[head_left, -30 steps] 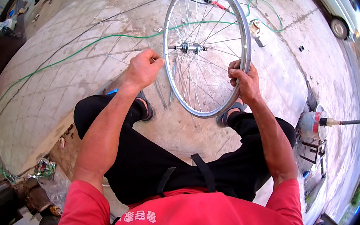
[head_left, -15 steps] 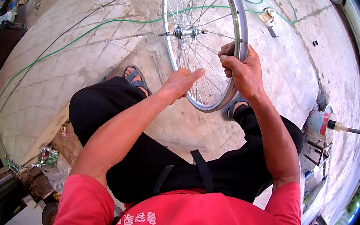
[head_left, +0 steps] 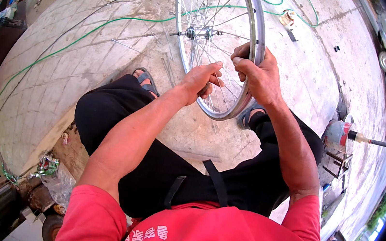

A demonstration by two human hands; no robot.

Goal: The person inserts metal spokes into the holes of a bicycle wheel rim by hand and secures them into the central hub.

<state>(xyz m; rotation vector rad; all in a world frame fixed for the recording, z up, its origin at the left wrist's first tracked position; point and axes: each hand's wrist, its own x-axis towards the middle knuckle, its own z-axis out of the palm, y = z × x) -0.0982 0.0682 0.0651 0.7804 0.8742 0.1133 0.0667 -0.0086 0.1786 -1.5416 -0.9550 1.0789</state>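
One right grip holds one spoked wheel.

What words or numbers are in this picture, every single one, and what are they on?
Red shirt: a row of white characters; I won't copy them out.
Wheel rim: no lettering I can make out.
Red-and-grey bucket: any marks are too small to read.

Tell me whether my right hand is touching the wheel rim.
Touching. The head view shows your right hand closed around the wheel rim, with no gap between them.
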